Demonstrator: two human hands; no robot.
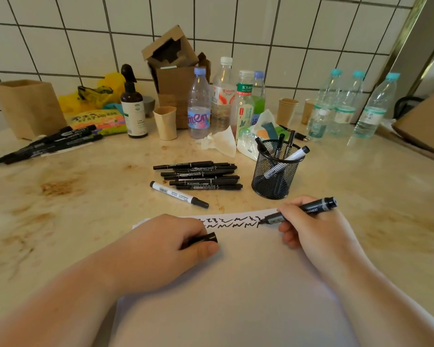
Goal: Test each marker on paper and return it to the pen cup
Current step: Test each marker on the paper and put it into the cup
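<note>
The right hand (308, 221) pinches a black marker (300, 212) between thumb and fingers around the lower half of its barrel, close to the tip, the way one holds a pen to write. The tip rests on the sheet of paper (236, 284) at the end of two rows of black scribbles (232, 221) near the paper's far edge. The marker's long axis runs left to right and slightly away from the person: the tip points left and down onto the paper, the back end sticks out to the right, raised, just in front of the mesh pen cup (276, 171).

The marker looks light, stiff and smooth-sided, probably plastic, so a fingertip grip on the barrel should be enough; holding it low gives control of the tip, while a hold nearer mid-barrel would suit dropping it into the cup. The wet tip could stain skin or the table (85, 196), so it is best kept clear of both.

The left hand (166, 244) lies on the paper with its fingers curled round the black cap (207, 238), whose end pokes out to the right. The cap is small and could slip out easily.

A pile of black markers (201, 176) and one white marker (178, 194) lie on the table left of the cup, apparently waiting to be tested.
</note>
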